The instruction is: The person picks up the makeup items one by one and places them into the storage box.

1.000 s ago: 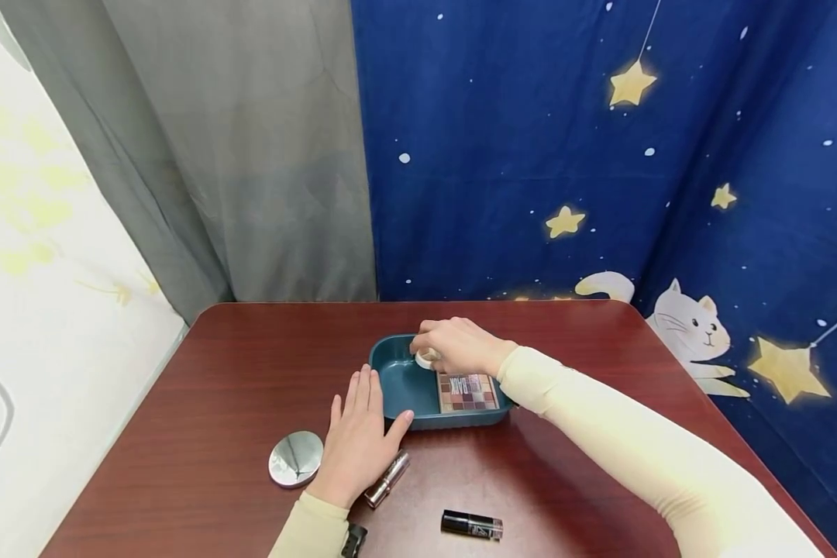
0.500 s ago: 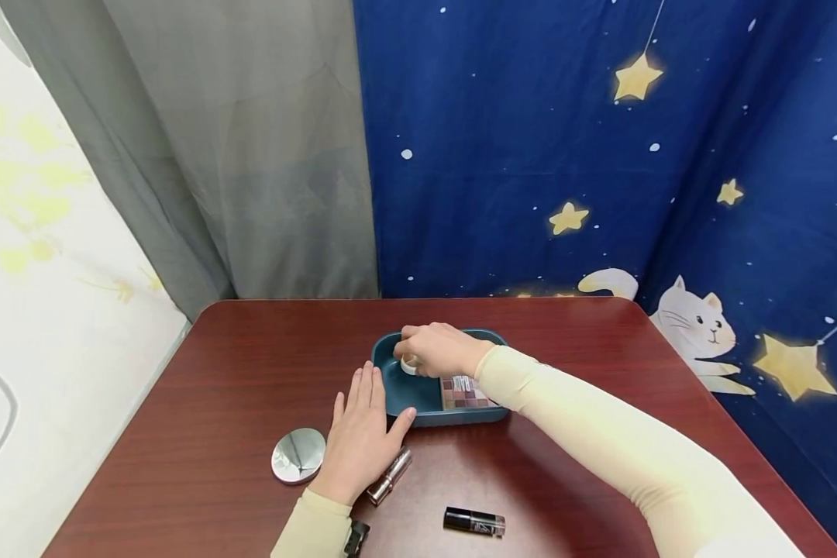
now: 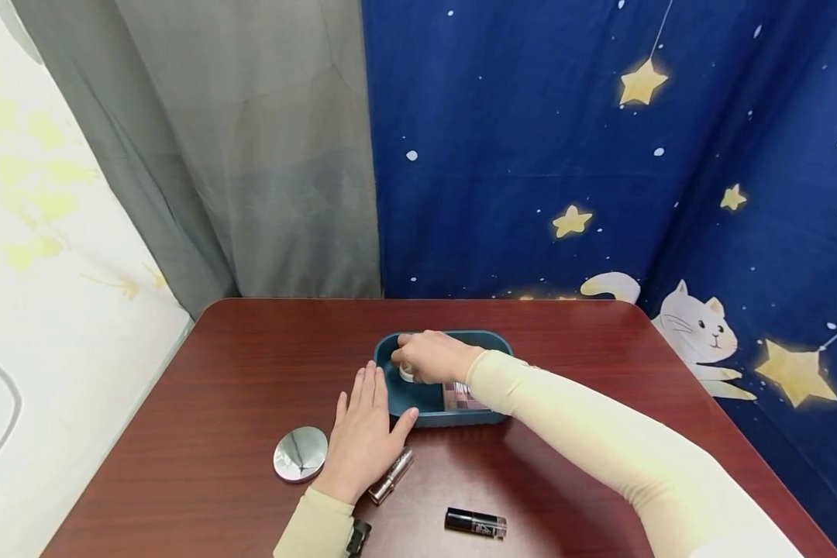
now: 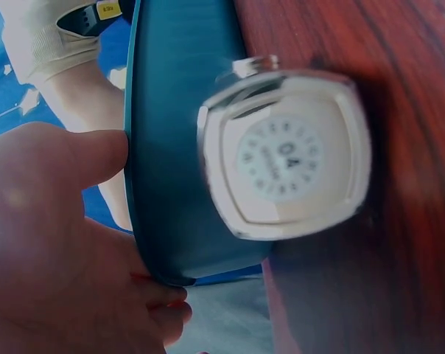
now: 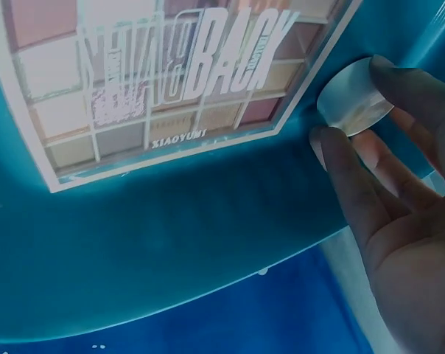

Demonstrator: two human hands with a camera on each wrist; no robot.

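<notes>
My right hand [image 3: 435, 356] reaches into a teal tray [image 3: 453, 421] and pinches a small round white jar [image 5: 351, 99] between thumb and fingertips. In the right wrist view the jar is tipped on its side, close to the corner of an eyeshadow palette [image 5: 171, 81]. That palette lies flat in the right part of the tray, partly covered by my wrist in the head view. My left hand [image 3: 366, 438] touches the tray's left end, fingers straight and thumb spread along the near side. Beside its wrist lies a silver lipstick tube [image 3: 392, 477]; its square base [image 4: 285, 158] faces the left wrist camera.
A round mirror-topped compact [image 3: 301, 454] lies left of my left hand. Towards the front of the table [image 3: 237, 372] is a black tube with a clear end [image 3: 476, 522]. Grey and blue star-patterned curtains hang behind the table.
My right hand has moved left and slightly nearer inside the tray, carrying the white jar away from the back middle. The left hand keeps its place at the tray.
</notes>
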